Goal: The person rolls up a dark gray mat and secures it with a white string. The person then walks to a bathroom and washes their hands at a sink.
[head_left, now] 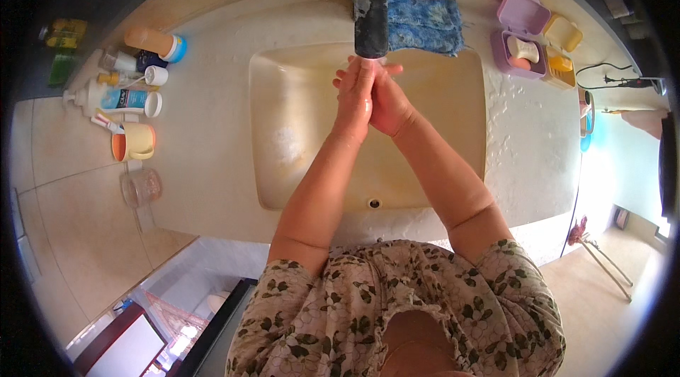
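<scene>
My left hand [354,108] and my right hand [390,104] are pressed together, palm to palm, directly below the spout of a dark, worn faucet [371,19]. Both look wet. Fingertips poke out past each side of the joined hands, stretched rather than curled into fists. Nothing shows between the palms, though their inner sides are hidden. Beneath them lies a cream rectangular sink basin [453,164], with a small round overflow hole [374,203] in its near wall.
A folded blue cloth [428,24] lies right of the faucet. Farther right are an open purple soap box [504,58] with soap bars and a yellow soap box [559,74]. On the left stand several bottles, a yellow mug [142,142] and a clear jar [142,187]. Water drops spot the right counter.
</scene>
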`<act>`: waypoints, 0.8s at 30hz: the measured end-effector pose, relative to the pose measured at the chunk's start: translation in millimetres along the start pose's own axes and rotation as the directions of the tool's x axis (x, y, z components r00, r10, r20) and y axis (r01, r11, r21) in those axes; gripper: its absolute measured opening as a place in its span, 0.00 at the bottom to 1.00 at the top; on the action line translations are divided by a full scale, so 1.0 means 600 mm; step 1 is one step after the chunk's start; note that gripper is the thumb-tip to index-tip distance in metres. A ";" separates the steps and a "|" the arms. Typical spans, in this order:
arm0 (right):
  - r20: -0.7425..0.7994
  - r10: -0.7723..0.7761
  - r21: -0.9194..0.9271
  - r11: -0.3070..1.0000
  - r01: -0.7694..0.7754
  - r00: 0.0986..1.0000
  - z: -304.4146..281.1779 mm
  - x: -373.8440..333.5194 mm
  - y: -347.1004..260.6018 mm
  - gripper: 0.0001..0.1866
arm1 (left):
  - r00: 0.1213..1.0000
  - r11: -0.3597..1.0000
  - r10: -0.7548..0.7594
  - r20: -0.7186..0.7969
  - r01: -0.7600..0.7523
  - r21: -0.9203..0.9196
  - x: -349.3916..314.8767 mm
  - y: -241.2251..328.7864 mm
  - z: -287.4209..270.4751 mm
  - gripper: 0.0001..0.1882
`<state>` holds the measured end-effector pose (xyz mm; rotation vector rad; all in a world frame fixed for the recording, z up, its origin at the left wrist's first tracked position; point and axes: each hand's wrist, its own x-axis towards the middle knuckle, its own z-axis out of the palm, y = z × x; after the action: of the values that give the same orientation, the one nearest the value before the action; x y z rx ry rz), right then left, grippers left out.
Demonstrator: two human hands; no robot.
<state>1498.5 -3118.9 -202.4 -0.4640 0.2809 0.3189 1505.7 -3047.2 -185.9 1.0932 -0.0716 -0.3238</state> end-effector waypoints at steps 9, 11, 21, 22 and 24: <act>-0.061 0.028 -0.048 0.998 -0.031 0.998 -0.035 0.012 -0.006 0.15 | 0.986 0.987 -0.113 -0.126 0.096 -0.131 0.002 0.005 0.022 0.19; -0.148 -0.025 -0.158 0.988 0.002 0.989 -0.037 0.019 0.008 0.17 | 0.960 0.970 -0.211 -0.184 0.183 -0.161 0.011 0.008 0.023 0.18; -0.047 -0.209 -0.313 0.932 0.184 0.977 -0.060 0.031 0.026 0.16 | 0.930 0.906 -0.334 -0.153 0.272 -0.324 0.021 0.004 0.009 0.13; -0.075 -0.303 -0.415 0.876 0.247 0.950 -0.032 0.020 0.043 0.16 | 0.956 0.894 -0.290 -0.041 0.256 -0.367 0.028 -0.006 -0.015 0.13; -0.087 -0.295 -0.452 0.863 0.226 0.952 -0.001 0.008 0.033 0.17 | 0.964 0.853 -0.184 0.190 0.253 -0.456 0.039 -0.028 -0.056 0.14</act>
<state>1496.0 -3101.4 -212.1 -0.9676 0.2917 0.0746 1531.3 -3032.5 -218.7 0.5825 0.0113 -0.5914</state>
